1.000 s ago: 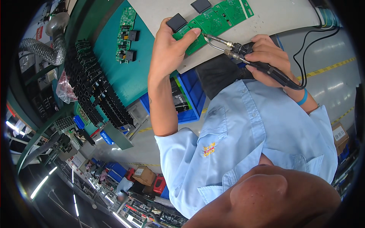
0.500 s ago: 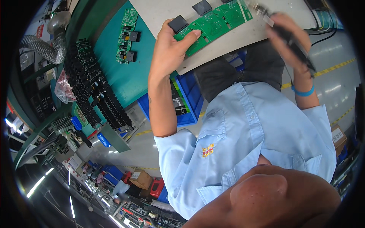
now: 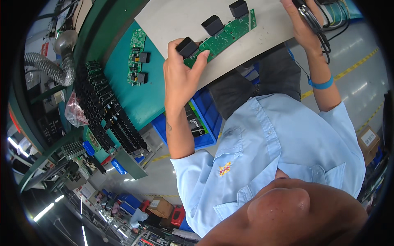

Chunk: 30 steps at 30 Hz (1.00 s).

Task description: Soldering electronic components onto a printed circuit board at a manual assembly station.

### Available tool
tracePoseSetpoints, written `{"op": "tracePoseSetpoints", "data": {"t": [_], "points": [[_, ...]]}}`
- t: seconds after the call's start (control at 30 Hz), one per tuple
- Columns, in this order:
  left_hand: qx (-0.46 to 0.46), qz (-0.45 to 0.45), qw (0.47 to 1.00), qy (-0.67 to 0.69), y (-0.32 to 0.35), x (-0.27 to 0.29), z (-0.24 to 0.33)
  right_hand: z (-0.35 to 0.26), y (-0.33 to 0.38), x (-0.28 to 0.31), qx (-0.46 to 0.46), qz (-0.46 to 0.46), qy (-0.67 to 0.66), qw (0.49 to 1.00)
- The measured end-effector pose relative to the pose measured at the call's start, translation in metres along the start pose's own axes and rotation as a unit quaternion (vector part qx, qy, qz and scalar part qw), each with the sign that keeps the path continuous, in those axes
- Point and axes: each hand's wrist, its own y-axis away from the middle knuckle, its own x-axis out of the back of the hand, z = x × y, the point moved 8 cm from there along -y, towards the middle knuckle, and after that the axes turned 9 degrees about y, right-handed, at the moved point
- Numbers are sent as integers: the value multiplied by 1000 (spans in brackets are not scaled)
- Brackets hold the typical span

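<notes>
My left hand [image 3: 182, 78] grips the near left end of a long green circuit board [image 3: 230, 37], thumb on its face and fingers behind. Three black blocks stand along the board's far edge, one of them a black block [image 3: 188, 47] beside my fingers. The board is held tilted over a pale tabletop [image 3: 166, 18]. At the upper right, my right hand [image 3: 305, 33] is closed around a black hand tool [image 3: 314, 20] with a cord, away from the board. The tool's tip is out of the picture, and its exact kind does not show.
Another populated circuit board [image 3: 136, 57] lies on the green mat [image 3: 119, 45] to the left. Black racks [image 3: 111, 110] hold rows of boards farther left. A blue bin [image 3: 209, 137] sits below the table. A flexible metal duct [image 3: 45, 65] and a distant person [image 3: 138, 217] are visible.
My right hand with the tool has moved up and away from the board's far right end. The board has tilted and shows a narrower face; the whole view has shifted slightly.
</notes>
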Motion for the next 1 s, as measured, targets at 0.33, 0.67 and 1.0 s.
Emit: {"op": "tracePoseSetpoints", "data": {"t": [0.33,0.67,1.0], "points": [[9,14,999,34,0,2,-10,-13,29,-33,51,-35,-149,987],[-33,27,999,2,11,3,-6,-54,22,-47,100,-52,-117,987],[-119,27,984,-126,23,-1,31,-74,32,-45,209,-29,-196,958]]}}
